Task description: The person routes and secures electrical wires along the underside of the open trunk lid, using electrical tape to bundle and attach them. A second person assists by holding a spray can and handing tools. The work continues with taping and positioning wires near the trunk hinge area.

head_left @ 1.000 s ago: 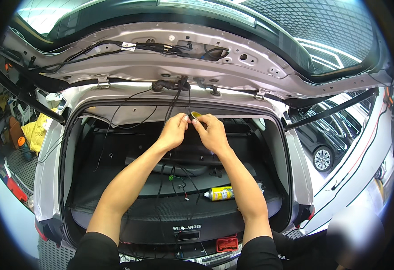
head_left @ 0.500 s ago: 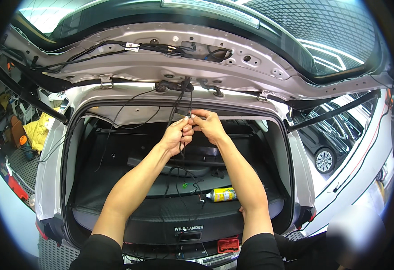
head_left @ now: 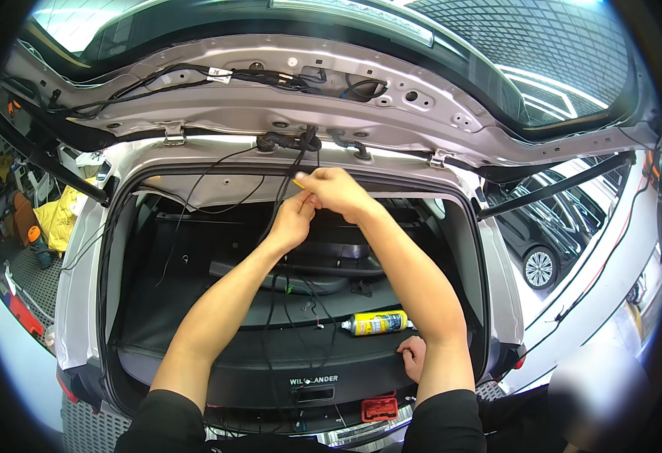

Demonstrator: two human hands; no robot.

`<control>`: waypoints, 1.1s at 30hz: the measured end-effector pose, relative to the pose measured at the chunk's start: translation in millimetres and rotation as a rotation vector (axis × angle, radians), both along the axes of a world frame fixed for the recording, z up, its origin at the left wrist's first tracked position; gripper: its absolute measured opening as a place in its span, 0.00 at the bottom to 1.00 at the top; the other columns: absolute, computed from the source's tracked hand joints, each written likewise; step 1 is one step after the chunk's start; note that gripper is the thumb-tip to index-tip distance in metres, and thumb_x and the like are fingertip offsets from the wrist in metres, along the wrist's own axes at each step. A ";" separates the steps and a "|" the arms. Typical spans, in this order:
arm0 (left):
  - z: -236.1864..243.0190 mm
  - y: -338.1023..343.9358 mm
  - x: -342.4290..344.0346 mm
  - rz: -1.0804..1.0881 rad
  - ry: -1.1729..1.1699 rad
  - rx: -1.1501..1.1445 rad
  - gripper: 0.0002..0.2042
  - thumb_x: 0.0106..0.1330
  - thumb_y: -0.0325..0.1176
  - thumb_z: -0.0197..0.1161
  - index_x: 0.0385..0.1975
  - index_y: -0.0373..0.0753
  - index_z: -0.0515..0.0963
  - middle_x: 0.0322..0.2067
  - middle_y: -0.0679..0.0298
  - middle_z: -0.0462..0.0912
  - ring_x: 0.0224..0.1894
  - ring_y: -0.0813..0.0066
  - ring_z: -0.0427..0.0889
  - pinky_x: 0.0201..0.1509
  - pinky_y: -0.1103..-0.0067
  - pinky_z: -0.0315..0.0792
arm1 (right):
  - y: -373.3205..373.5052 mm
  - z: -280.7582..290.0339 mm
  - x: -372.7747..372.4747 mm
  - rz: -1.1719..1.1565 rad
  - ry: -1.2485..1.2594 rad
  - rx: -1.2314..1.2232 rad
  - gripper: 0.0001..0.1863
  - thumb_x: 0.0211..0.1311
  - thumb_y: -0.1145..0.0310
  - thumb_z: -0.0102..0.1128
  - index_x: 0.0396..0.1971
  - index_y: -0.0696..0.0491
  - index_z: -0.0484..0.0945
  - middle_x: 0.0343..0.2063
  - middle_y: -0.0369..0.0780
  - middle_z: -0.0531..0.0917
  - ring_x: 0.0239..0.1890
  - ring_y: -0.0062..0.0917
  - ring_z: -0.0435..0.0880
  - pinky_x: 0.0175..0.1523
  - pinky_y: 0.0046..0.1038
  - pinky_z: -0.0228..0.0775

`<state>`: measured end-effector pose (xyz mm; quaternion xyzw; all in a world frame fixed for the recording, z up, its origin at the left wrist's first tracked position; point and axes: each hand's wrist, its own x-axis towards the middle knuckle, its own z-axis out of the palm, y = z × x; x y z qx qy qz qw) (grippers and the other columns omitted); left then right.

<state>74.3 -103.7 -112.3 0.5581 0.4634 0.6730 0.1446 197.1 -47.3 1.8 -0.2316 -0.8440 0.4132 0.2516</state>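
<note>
Brightly lit indoors. At upper right, a grid-patterned ceiling (head_left: 489, 41) with glowing white light strips (head_left: 553, 94). At right, a dark parked car (head_left: 565, 219) with a silver multi-spoke wheel (head_left: 540, 268). At left, grey perforated flooring (head_left: 30, 281), a crumpled yellow bag (head_left: 59, 219) among clutter (head_left: 20, 185), and a red object (head_left: 25, 312) near the flooring's edge.
</note>
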 end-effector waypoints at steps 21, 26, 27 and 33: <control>18.7 -16.8 -5.8 -0.768 -0.768 -0.219 0.15 0.87 0.43 0.48 0.38 0.42 0.72 0.18 0.78 0.60 0.20 0.88 0.57 0.21 0.87 0.54 | 41.9 -66.3 18.4 -0.001 0.369 -0.103 0.20 0.68 0.70 0.68 0.57 0.61 0.83 0.44 0.43 0.89 0.45 0.27 0.88 0.49 0.29 0.82; 14.9 -21.1 -14.2 -0.605 -0.662 -0.291 0.15 0.87 0.44 0.49 0.37 0.42 0.72 0.19 0.78 0.61 0.20 0.87 0.56 0.22 0.86 0.54 | 15.3 -26.9 9.7 0.018 0.325 -0.221 0.18 0.72 0.68 0.67 0.52 0.67 0.82 0.38 0.45 0.89 0.34 0.25 0.89 0.41 0.26 0.84; 13.7 -19.2 -16.4 -0.620 -0.606 -0.290 0.15 0.87 0.44 0.49 0.38 0.43 0.73 0.20 0.78 0.61 0.20 0.87 0.56 0.23 0.86 0.53 | 14.6 -19.8 7.8 -0.036 0.262 -0.191 0.16 0.73 0.68 0.67 0.52 0.65 0.82 0.36 0.44 0.89 0.31 0.24 0.89 0.39 0.25 0.83; 14.9 -19.8 -16.3 -0.433 -0.423 -0.331 0.16 0.87 0.46 0.47 0.44 0.41 0.76 0.22 0.77 0.64 0.22 0.86 0.57 0.25 0.84 0.55 | 27.2 -20.5 2.9 0.053 0.151 0.236 0.11 0.68 0.74 0.69 0.48 0.60 0.86 0.34 0.44 0.91 0.31 0.22 0.90 0.39 0.26 0.83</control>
